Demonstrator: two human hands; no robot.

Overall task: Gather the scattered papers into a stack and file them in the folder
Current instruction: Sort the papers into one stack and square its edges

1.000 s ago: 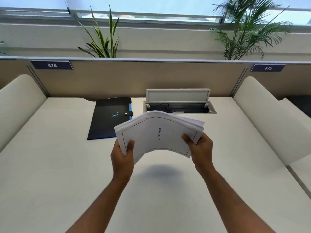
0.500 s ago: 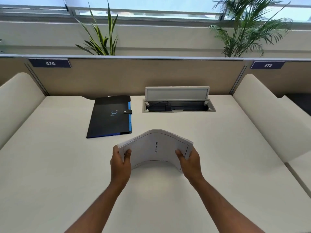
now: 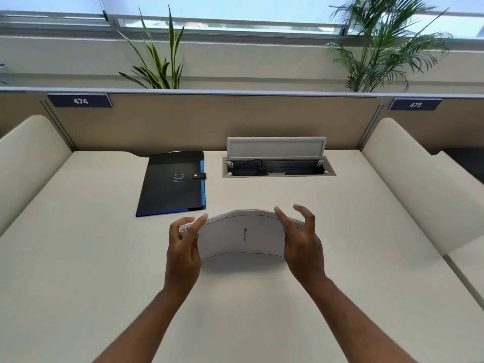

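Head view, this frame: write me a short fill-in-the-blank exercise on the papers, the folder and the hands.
1. The paper stack is bowed upward between the left hand and the right hand, above the ____.
2. The black folder lies closed on the desk, to the ____ of the open cable box.
3. The partition label nearest the folder reads ____.

Missing words: desk; left; 474
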